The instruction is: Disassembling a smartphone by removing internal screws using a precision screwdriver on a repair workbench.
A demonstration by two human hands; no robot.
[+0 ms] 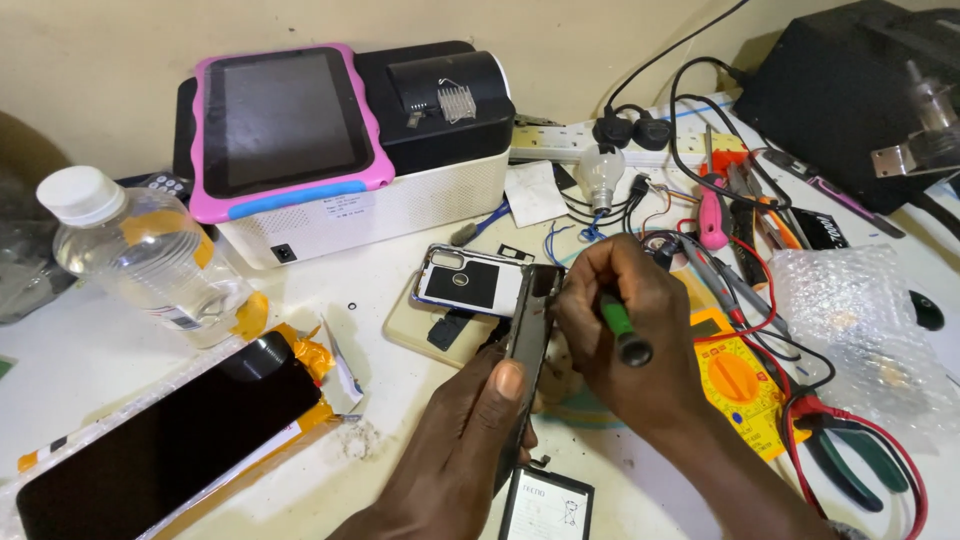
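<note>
The left hand [470,430] grips a dark phone body [527,340] held on edge near the centre of the white worktable [400,290], with the thumb pressed against its near side. The right hand [625,335] is closed around a green-and-black screwdriver [622,328], with its fingertips against the upper right edge of the phone body; the tool tip is hidden behind the fingers. The two hands are close together on the same item. Just beyond the phone body lies a detached phone back cover [468,280], inner face up. A phone battery [545,505] lies at the near edge, between the forearms. To the right sit a yellow multimeter [740,385] with red and black leads and a pair of pliers [850,460]. At near left lies a black display panel [160,440]; farther left stands a clear plastic bottle [140,255]. At far left, a pink-cased tablet [285,125] rests on a black-and-white machine [440,130].
</note>
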